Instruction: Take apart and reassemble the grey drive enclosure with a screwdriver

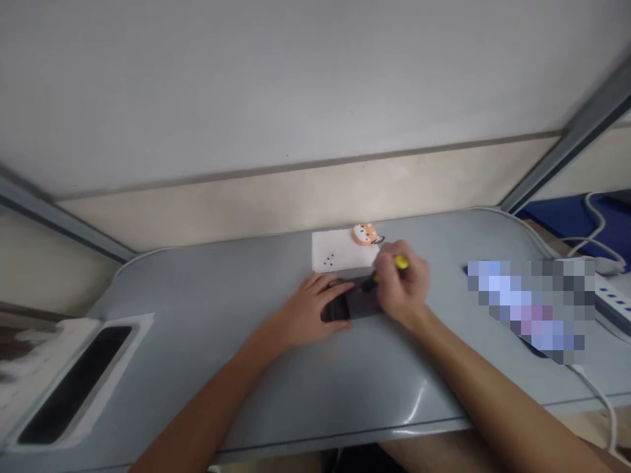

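Observation:
A flat, dark rectangular device (365, 303) lies on the grey table in front of me, part of it under my hands. My left hand (315, 309) grips its left end, thumb along the near edge and fingers over the far side. Closed round a yellow-and-black screwdriver (401, 262), my right hand (403, 279) holds the dark tip down at the device's top. The exact contact point is blurred. Just behind the device is a white sheet of paper (340, 248) with several tiny black screws (328, 260) on it.
An orange-and-white animal-face case (365, 234) with a loop sits on the paper's far right corner. At left, a black phone-like slab (76, 384) rests on white paper. A pixelated device (532, 312), a power strip (614, 299) and white cables (599, 387) are at right.

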The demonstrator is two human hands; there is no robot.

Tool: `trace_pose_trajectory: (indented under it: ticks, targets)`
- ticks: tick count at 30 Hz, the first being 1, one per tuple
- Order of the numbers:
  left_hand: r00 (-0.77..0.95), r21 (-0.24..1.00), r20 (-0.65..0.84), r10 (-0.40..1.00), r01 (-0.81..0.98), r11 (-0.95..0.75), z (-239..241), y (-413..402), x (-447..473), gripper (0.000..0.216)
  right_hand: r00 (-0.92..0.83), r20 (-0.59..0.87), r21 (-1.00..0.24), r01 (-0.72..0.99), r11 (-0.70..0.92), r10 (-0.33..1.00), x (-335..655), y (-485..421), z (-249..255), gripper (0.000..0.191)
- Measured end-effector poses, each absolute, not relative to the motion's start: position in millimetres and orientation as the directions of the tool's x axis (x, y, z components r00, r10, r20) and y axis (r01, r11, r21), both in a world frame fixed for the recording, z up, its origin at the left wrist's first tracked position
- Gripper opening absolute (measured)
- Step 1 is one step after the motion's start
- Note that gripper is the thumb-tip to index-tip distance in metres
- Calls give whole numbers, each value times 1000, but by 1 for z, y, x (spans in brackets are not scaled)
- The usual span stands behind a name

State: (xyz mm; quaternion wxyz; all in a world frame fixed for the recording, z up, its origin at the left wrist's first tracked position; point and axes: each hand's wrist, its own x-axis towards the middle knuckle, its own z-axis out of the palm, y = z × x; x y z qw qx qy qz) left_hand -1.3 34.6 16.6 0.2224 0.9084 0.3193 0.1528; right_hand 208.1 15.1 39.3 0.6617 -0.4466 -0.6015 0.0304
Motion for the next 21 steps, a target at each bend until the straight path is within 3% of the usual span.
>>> trace_pose_trajectory:
  ticks: [2, 4, 13, 21]
  targets:
    - [760, 497, 138, 636, 502, -708, 16, 35, -2, 67, 66, 800, -535, 530, 658, 597, 200, 12, 39, 22]
    - [760, 507, 139, 635, 496, -705, 17, 36, -3, 71, -12, 818, -470, 561, 682, 574, 199, 11, 41, 23]
    - [757, 500, 123, 642, 512, -699, 21, 38, -11, 71, 225, 638, -713, 534, 455, 736, 233, 27, 45, 29]
    - [770, 457, 122, 626, 516, -725, 24, 39, -8, 59, 335, 620, -745, 536, 398, 710, 246, 32, 43, 31]
